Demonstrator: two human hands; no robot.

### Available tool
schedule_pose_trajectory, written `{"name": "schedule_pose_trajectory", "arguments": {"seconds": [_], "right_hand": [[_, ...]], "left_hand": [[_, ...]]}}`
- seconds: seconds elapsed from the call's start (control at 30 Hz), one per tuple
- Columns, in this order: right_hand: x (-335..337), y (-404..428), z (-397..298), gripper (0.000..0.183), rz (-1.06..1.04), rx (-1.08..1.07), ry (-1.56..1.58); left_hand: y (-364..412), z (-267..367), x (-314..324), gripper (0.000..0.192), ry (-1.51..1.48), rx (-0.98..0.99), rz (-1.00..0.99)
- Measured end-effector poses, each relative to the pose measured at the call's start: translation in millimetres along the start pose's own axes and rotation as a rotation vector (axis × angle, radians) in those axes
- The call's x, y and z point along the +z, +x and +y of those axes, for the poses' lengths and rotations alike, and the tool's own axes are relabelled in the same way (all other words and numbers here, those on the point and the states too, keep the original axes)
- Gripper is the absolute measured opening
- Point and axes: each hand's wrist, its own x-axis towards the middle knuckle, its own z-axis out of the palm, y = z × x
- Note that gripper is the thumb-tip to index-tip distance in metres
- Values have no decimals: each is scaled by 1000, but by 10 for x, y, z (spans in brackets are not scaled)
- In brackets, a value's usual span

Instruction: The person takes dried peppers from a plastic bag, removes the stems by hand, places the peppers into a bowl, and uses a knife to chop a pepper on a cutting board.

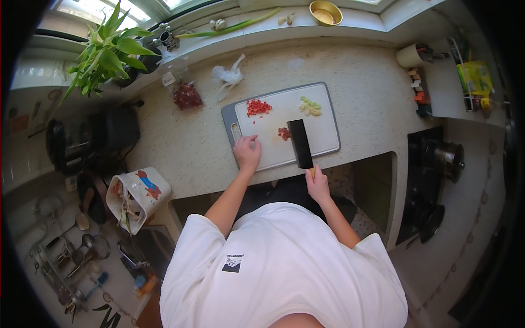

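A white cutting board with a grey rim lies on the counter. My right hand grips the wooden handle of a cleaver with a dark blade, which reaches over the board's near right part. Beside the blade's left edge sits a small pile of chopped dark red pieces, perhaps meat. My left hand rests at the board's left edge near the handle slot, fingers slightly curled and holding nothing. Farther back on the board are chopped red pepper at left and pale green and yellowish slices at right.
A bag of dark red meat and a crumpled plastic bag lie behind the board. A waste bin stands left, the stove right. A gold bowl, garlic and a green onion are on the sill.
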Motion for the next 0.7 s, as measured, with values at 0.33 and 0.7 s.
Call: {"name": "schedule_pose_trajectory", "arguments": {"seconds": [0.33,0.7], "right_hand": [[165,-60,-41,30,41,-63,-379],[445,-161,-330,28,-92,-134,-211]], "left_hand": [[83,-39,-76,13,-34,21,44],[-26,-137,-340,16,6,34,80]]}}
